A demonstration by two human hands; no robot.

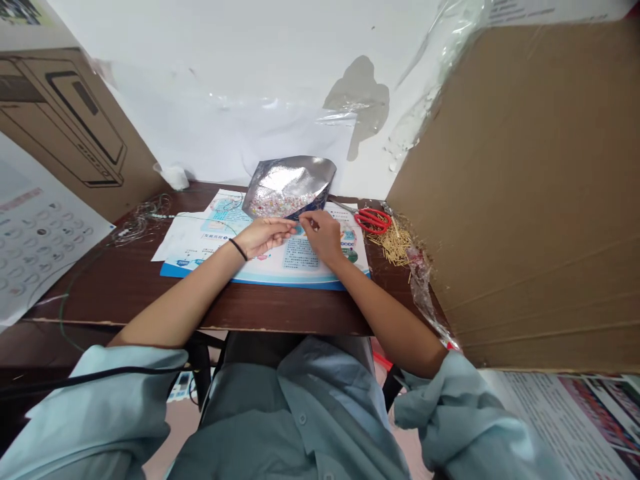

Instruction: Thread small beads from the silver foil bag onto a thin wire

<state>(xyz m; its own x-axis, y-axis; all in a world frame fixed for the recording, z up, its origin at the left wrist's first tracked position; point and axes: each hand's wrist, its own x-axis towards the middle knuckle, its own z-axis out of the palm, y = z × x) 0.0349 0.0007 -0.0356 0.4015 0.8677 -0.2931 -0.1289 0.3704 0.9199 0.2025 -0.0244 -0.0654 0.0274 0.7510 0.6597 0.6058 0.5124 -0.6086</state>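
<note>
Dark wooden desktop holding foil pouch at 12 o'clock, many beads remaining inside; right hand pinching fingertips together on something too small to identify, left hand opening just beside.

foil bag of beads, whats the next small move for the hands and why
Probably the right hand should draw its pinched fingers back from the mouth of the silver foil bag toward the left hand: they sit at its edge above the beads. What they pinch is too small to tell.
</note>
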